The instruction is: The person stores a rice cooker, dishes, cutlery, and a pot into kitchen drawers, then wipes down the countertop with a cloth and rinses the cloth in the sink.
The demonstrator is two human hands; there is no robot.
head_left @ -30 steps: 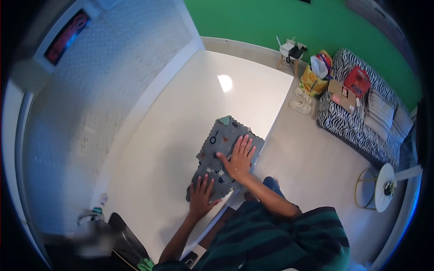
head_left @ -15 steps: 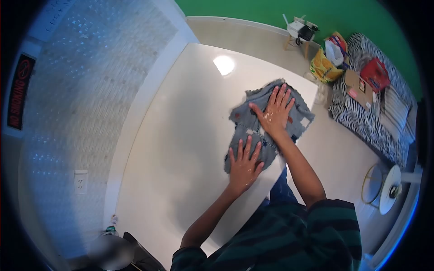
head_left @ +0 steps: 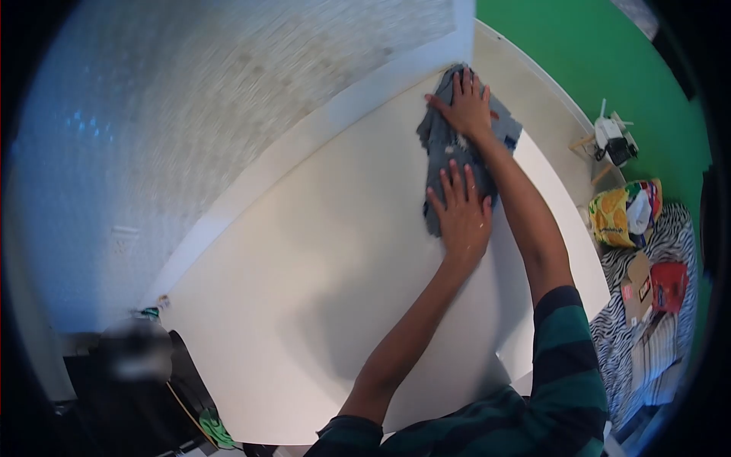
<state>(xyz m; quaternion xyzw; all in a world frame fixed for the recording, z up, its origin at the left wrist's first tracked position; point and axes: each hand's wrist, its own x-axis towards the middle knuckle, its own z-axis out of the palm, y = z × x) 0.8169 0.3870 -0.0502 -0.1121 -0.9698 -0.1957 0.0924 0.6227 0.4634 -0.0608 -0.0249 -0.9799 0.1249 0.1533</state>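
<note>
A grey cloth with small patches of other colours lies bunched on the white table, at its far corner by the wall. My right hand lies flat on the upper part of the cloth, fingers spread. Lower down, my left hand rests on the near part with its fingers apart. Both palms press on the cloth, and neither hand grips it. The cloth beneath the palms is hidden.
A tiled wall borders the table's left side. To the right are a small stand, a yellow bag and a zebra-patterned sofa. A dark chair stands at the lower left.
Both hands and the cloth have moved away across the table to its far corner, still pressed together. The cloth has bunched narrower. The camera view has turned.
</note>
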